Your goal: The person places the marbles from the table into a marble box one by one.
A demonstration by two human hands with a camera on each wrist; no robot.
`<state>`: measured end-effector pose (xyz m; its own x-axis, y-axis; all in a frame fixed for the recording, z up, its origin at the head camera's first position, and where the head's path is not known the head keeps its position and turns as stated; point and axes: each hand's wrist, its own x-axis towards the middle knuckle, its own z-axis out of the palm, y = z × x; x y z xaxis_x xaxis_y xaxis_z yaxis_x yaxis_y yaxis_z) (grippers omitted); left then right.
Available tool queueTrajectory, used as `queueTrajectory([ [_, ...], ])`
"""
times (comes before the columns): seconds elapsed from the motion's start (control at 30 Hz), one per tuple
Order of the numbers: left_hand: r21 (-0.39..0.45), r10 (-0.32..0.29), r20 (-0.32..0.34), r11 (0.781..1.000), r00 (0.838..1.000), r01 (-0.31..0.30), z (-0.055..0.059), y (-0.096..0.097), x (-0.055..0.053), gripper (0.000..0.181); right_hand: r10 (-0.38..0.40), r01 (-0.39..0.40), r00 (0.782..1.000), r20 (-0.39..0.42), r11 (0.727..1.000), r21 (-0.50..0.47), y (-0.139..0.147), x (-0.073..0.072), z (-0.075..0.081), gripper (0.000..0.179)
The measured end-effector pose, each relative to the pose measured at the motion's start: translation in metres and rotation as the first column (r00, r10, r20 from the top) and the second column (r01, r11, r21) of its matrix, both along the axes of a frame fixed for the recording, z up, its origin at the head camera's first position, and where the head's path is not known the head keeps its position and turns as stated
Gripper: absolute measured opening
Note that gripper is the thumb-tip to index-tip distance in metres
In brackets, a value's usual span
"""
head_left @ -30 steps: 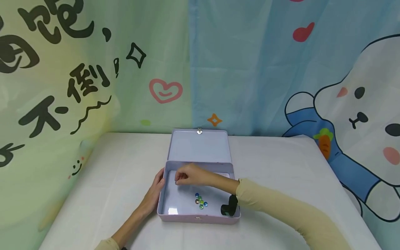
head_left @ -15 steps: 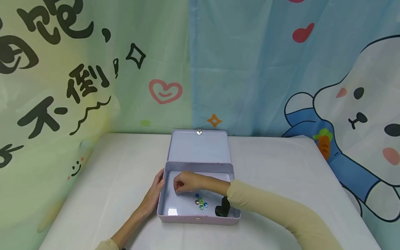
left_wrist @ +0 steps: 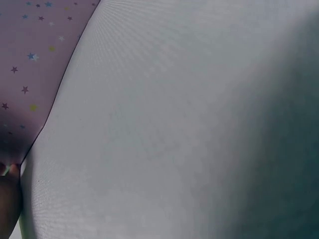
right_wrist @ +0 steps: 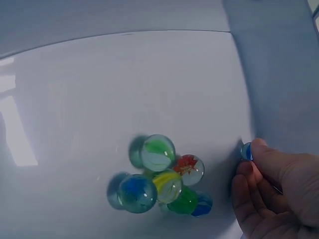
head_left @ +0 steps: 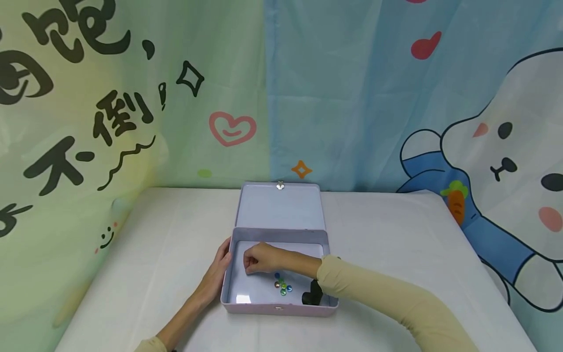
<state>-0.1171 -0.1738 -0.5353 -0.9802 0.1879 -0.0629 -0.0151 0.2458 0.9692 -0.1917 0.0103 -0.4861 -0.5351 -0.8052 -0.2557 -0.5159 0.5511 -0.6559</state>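
An open pale purple tin box stands on the white table, hinged lid tilted up at the back. Inside, a cluster of glass marbles lies on the white bottom; the right wrist view shows blue, green, yellow and red swirls. My right hand is inside the box near its left wall, pinching a small blue marble between thumb and finger, close over the bottom. My left hand rests along the box's left outer wall with fingers extended; its fingertips touch the star-printed side in the left wrist view.
The box's rim and side walls stand up around the marbles. A black wrist camera on the right arm hangs over the box's front right. A printed cloth backdrop hangs behind and left of the table.
My right hand has come down and slightly toward the front inside the box, its wrist shifting left. The marble cluster, the box and my left hand stay in place.
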Motion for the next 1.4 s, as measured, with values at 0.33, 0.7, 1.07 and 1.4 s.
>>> queueTrajectory([
  [0.33,-0.001,0.001,0.019,1.000,1.000,-0.001,-0.001,0.001,0.000,0.051,-0.017,0.018,0.999,-0.034,1.000,0.022,0.005,-0.002,0.010,0.011],
  [0.7,-0.019,0.005,0.015,1.000,1.000,-0.004,0.000,0.005,-0.002,0.052,-0.077,0.061,0.994,-0.076,0.978,-0.197,0.064,-0.001,0.077,0.015],
  [1.07,0.007,-0.002,0.010,1.000,1.000,0.002,0.003,0.001,0.000,0.051,-0.386,0.335,0.914,-0.125,0.892,-0.303,0.162,0.017,0.104,0.014],
  [1.4,0.011,-0.009,0.013,1.000,1.000,0.009,0.000,-0.002,0.000,0.050,-0.536,0.507,0.831,-0.149,0.840,-0.191,0.226,0.050,0.058,0.004],
])
